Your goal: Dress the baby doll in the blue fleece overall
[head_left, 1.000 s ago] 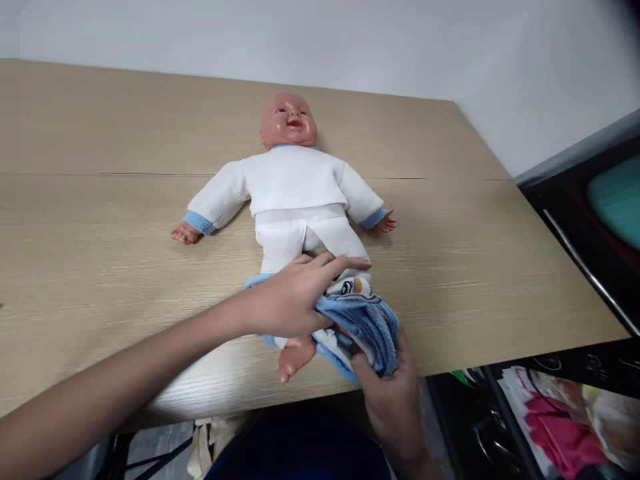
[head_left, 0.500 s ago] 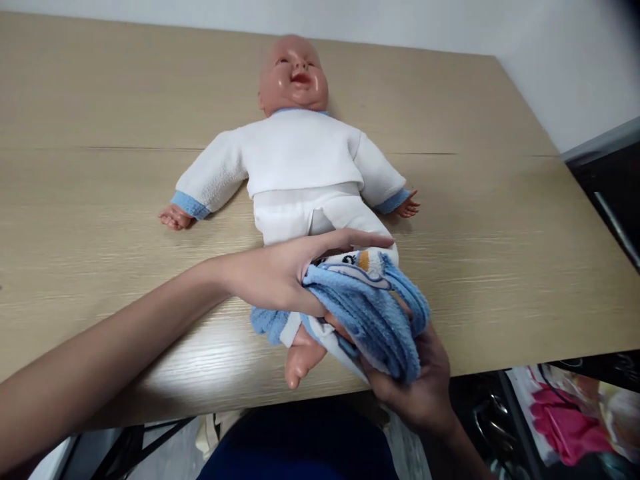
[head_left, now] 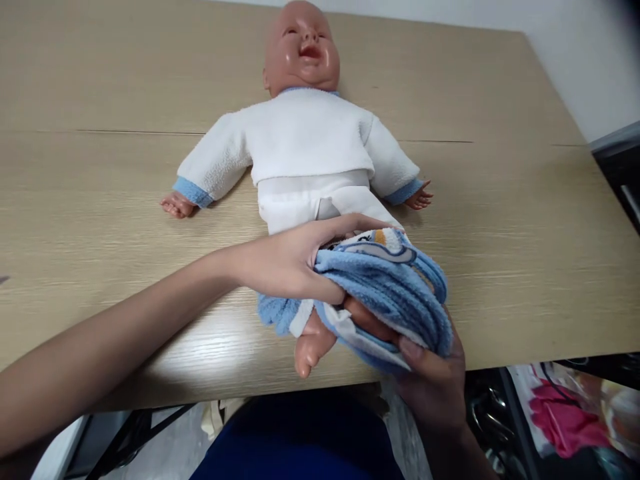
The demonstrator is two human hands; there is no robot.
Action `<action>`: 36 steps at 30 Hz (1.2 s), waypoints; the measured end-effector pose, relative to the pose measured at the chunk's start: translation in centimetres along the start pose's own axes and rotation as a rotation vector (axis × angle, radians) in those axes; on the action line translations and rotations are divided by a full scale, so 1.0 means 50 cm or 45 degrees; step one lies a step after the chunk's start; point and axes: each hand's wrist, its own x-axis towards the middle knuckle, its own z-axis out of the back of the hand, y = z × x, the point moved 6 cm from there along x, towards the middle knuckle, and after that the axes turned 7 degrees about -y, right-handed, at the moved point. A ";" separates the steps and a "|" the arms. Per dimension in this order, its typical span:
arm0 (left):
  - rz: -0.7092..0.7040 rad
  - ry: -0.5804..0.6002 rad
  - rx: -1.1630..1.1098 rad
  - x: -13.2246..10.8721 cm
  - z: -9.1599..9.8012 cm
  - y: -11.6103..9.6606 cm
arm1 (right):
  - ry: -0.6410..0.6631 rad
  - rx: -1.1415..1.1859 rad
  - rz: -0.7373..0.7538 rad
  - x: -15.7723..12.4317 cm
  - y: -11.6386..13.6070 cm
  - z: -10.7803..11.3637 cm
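Observation:
A baby doll (head_left: 303, 53) lies on its back, wearing a white top (head_left: 313, 137) with blue cuffs and white cloth around its hips. Blue terry pants (head_left: 395, 287) are bunched around its leg on the right, part of the doll's limb showing in the opening. My left hand (head_left: 300, 263) grips the bunched fabric from the left, thumb at the opening, fingers over the top. Low on the right, my right hand (head_left: 433, 367) holds the pants' lower edge, thumb at the opening; its other fingers are mostly hidden. The doll's other foot (head_left: 313, 343) sticks out of a white-edged blue leg.
The doll rests on a light wooden table (head_left: 510, 247) with its near edge close to my lap. Below the edge at right are a pink cloth (head_left: 565, 413) and dark items. A white wall (head_left: 590, 73) stands behind.
My right hand has shifted, and its thumb now shows at the opening. The pants' opening is wider, with more of the doll's limb visible. The view has tilted down a little.

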 end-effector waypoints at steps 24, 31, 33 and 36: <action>0.002 0.051 -0.157 -0.001 -0.002 0.006 | 0.019 0.164 0.060 -0.005 -0.027 -0.006; 0.004 0.146 -0.248 -0.002 0.001 0.015 | 0.285 -0.432 0.605 -0.016 -0.007 0.005; 0.023 0.166 -0.257 -0.001 0.002 0.020 | 0.243 -0.497 0.695 -0.014 0.001 0.005; 0.038 0.214 -0.270 0.000 0.002 0.025 | 0.237 -0.529 0.761 -0.014 0.013 -0.004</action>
